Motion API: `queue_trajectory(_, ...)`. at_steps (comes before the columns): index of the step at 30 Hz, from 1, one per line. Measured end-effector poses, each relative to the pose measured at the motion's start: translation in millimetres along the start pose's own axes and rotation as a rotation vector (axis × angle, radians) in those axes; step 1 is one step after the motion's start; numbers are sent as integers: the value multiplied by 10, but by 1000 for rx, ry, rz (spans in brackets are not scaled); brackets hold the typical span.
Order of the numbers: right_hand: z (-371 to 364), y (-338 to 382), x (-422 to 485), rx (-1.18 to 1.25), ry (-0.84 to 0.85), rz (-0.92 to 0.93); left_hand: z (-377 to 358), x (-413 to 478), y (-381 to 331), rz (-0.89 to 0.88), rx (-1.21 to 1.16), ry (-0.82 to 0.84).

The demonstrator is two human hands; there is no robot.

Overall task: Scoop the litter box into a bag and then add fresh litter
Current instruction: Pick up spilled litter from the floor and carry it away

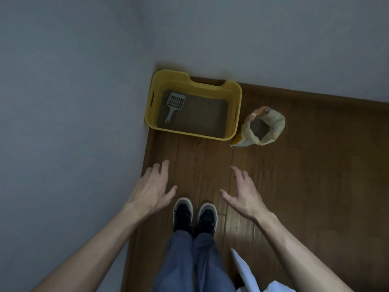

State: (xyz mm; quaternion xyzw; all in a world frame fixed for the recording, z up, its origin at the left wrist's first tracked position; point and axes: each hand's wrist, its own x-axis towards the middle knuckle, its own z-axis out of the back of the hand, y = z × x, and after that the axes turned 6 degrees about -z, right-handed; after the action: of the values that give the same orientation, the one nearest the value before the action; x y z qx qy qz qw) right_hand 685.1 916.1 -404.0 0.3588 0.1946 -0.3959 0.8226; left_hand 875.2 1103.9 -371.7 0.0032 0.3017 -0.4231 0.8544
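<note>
Litter box (189,131) holds a scoop (174,105); left hand (152,190) and right hand (244,194) hover, grip wide, empty.

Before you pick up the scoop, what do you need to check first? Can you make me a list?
1. Hands free: left hand and right hand are open and hold nothing. Ok.
2. Scoop is easy to grab: it lies on the litter in the litter box, with its handle towards the person. Ok.
3. Fresh litter is ready: the litter bag stands open beside the box. Ok.
4. Waste bag is ready: the white thing at the lower right might be one. Cannot tell.
</note>
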Motion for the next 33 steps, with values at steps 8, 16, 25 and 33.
queue_trajectory(8, -247, -190, 252, 40, -49, 24, -257, 402, -38, 21, -35, -73)
queue_trajectory(16, -576, -365, 623, 14, -91, 34, -691, 679, 130, 1, -55, -92)
queue_trajectory(25, -1049, -607, 1345, 2, -166, 24, -1299, 1113, 496, 31, -70, -90)
queue_trajectory(33, -1582, -803, 1955, 26, -162, 45, -1819, 1626, 769, 20, -112, -124)
